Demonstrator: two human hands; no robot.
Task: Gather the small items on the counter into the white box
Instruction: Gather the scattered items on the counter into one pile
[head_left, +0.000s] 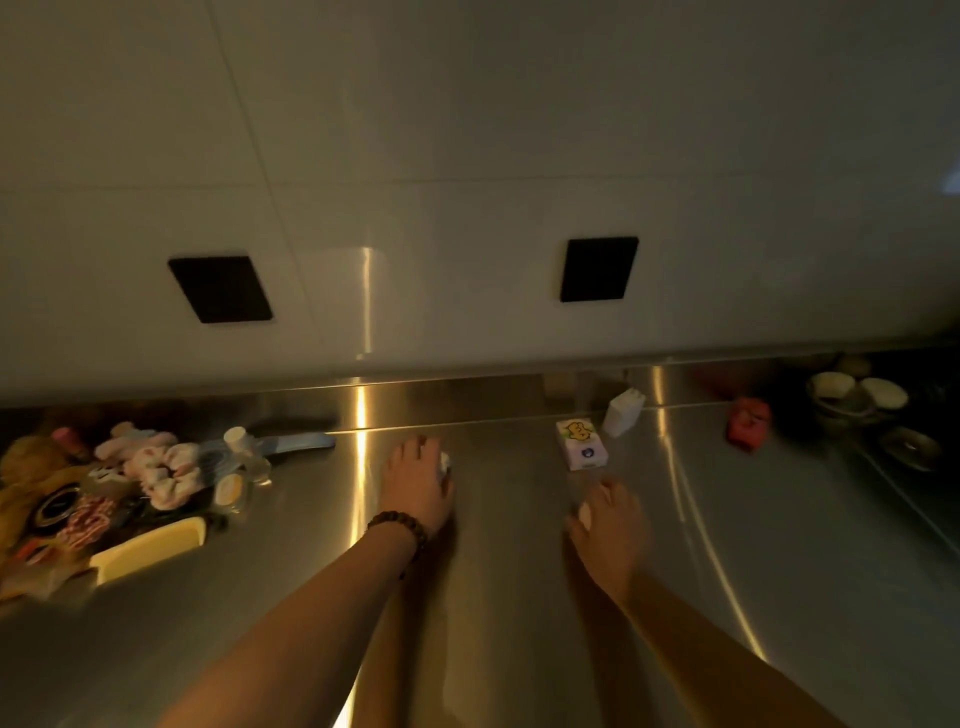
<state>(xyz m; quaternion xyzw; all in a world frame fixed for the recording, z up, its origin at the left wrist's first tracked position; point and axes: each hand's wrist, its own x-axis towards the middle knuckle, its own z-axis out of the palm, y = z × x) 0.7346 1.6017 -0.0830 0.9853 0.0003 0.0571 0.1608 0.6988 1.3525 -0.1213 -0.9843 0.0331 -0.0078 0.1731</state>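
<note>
Left hand hides white item – blurred

Pretty dim shot overall, everything has a warm yellowish-brown cast. The steel worktop picks up a few bright vertical glare streaks, strongest one running from the back edge toward the front between the arms, and the same streak shows on the glossy wall tile. Right hand is smeared with motion blur, left hand is a bit sharper. Both arms drop soft shadows under them. The pile at the left edge looks soft and murky, the far right corner sinks into darkness, and the wide lens bends the wall lines
</note>
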